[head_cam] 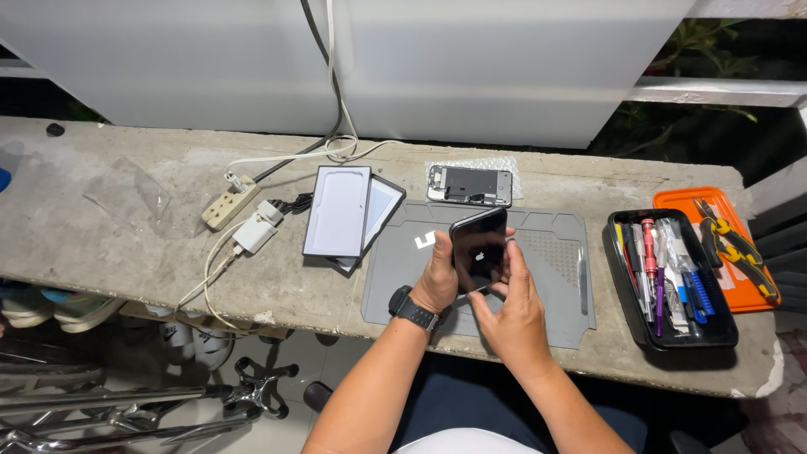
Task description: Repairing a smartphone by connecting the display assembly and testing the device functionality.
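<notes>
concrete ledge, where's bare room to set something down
Free: the concrete ledge left of the power strip, and the grey mat right of both hands. Crowded: around the two boxes, and the tool tray at the right end.

Between our fingers we held a phone (478,246) with a glossy black glass back. Under our fingers lay a matt grey rubber mat (555,252), and around it the concrete ledge (126,252) looked rough. To the right of our fingers, the black tray (626,290) seemed smooth plastic, the orange one (681,200) too.
</notes>
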